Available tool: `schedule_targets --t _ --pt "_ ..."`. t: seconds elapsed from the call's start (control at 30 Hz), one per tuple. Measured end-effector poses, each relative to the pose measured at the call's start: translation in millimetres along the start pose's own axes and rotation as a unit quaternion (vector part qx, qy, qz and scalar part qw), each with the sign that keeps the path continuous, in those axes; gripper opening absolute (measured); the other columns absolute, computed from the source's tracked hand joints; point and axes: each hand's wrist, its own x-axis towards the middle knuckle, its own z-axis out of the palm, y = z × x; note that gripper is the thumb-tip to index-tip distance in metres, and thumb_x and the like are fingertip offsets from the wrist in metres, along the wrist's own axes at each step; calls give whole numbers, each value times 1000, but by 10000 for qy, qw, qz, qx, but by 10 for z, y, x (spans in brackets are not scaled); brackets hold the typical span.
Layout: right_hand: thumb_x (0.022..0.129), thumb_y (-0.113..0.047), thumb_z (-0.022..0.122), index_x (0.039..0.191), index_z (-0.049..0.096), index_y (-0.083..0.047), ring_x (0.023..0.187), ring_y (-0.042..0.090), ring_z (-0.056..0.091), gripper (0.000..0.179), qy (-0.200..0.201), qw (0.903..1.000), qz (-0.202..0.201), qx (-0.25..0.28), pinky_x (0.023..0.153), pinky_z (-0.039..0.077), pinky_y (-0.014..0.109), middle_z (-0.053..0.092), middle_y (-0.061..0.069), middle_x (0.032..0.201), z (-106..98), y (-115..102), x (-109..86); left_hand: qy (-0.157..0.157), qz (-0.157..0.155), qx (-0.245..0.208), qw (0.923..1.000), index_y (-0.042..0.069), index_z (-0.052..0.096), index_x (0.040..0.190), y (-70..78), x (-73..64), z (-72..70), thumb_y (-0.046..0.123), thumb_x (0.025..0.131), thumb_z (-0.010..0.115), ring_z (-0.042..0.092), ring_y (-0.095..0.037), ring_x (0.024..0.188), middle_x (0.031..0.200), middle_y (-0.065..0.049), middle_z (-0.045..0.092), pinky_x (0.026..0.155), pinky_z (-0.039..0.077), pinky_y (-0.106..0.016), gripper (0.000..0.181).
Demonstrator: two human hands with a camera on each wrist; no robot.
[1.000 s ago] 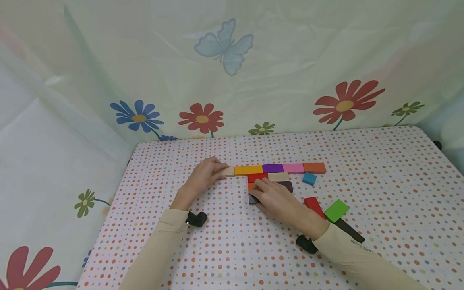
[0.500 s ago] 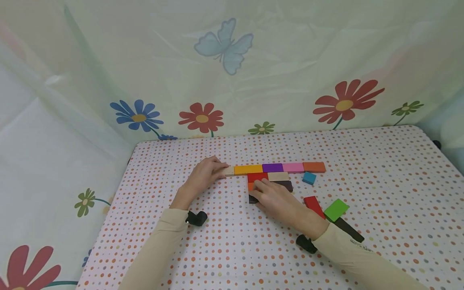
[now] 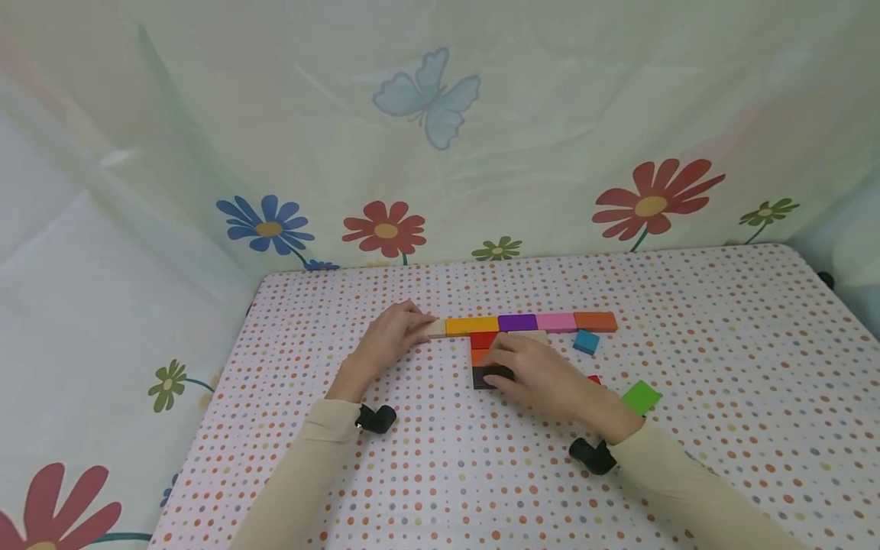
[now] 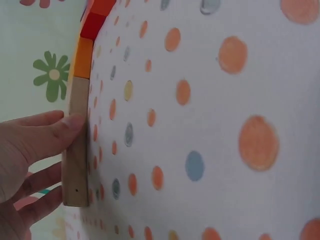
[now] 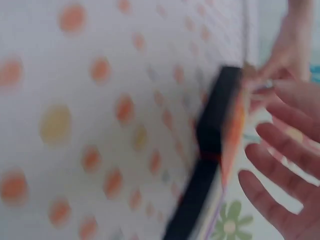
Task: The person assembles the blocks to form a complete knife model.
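Note:
My left hand (image 3: 392, 336) pinches a plain wooden block (image 4: 76, 165) at the left end of a row. Along that row lie yellow (image 3: 471, 326), purple (image 3: 517, 323), pink (image 3: 555, 323) and orange blocks (image 3: 595, 321). Below the row sit a red block (image 3: 483, 340), a cream block (image 3: 529, 335), an orange-red block (image 3: 479, 356) and a black block (image 3: 488, 378). Over the black block hovers my right hand (image 3: 543, 374), its fingers spread and apart from the block in the right wrist view. The hand hides part of the group.
A small blue block (image 3: 586, 341) lies just under the row's right end. Farther right are a green block (image 3: 642, 398) and a red block (image 3: 594, 379), mostly covered by the right arm. A flowered curtain (image 3: 426, 176) hangs behind the dotted tabletop (image 3: 440, 458).
My right hand has loosened and shifted slightly right, uncovering more of the black block. The forearm now hides the loose dark block and most of the loose red one. My left hand keeps its place.

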Motion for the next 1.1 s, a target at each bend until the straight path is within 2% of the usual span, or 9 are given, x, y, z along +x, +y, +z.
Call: schedule_targets --t 0.13,0.23,0.37,0.43,0.53,0.7,0.83,0.97,1.1 --pt "93 -13 81 113 77 -7 91 20 61 22 -48 9990 73 433 77 56 32 65 4 105 -159 155 -73 25 89 -4 10000 2 68 136 121 2 -7 9 97 76 61 -26 113 126 -11 66 97 55 -38 41" --pt "92 -9 81 115 76 -7 95 23 62 24 -54 9980 264 572 79 58 37 65 5 106 -286 259 -167 -96 275 -85 9995 0 62 142 299 9 1 17 100 74 57 -27 122 134 -13 61 103 52 -40 47" --pt "90 -12 83 115 76 -10 105 26 61 26 -249 9964 603 539 86 60 46 64 6 114 -434 391 -336 -656 626 105 9958 4 53 152 562 3 88 41 99 73 50 -25 135 149 -12 51 112 46 -39 67" --pt "90 -13 84 114 76 -13 107 25 60 25 -377 9958 668 505 86 60 47 64 5 116 -482 466 -430 -975 755 302 9919 7 46 157 671 -9 153 50 98 72 44 -26 142 156 -11 44 116 43 -40 78" --pt "88 -16 86 111 77 -15 104 22 58 25 -524 9956 599 495 84 58 43 64 0 113 -519 583 -582 -1228 974 586 9859 8 39 161 782 -18 251 56 97 69 37 -29 149 164 -12 36 119 39 -40 85" --pt "85 -21 89 111 78 -19 106 19 57 29 -896 9936 343 595 85 58 36 62 -5 115 -513 724 -836 -1324 1055 841 9820 10 37 163 843 -32 366 57 100 64 34 -28 151 166 -12 32 121 35 -38 83" --pt "87 -6 84 118 77 -16 113 24 55 33 -1095 9900 392 792 86 58 33 61 1 125 -520 758 -973 -1250 1120 1035 9804 9 40 161 844 -23 411 55 102 61 35 -28 151 166 -13 34 122 33 -37 78" --pt "82 11 77 118 78 -18 119 31 54 46 -1121 9906 383 677 87 58 37 60 5 130 -547 736 -994 -1210 1120 1030 9809 10 39 162 845 -2 423 56 102 61 35 -28 151 166 -13 33 120 36 -37 79" --pt "83 8 80 112 80 -22 117 31 55 42 -1259 9906 321 418 88 59 44 62 5 127 -557 685 -937 -1303 1015 916 9820 11 36 163 850 10 423 56 102 61 33 -27 152 168 -12 30 118 40 -38 80"
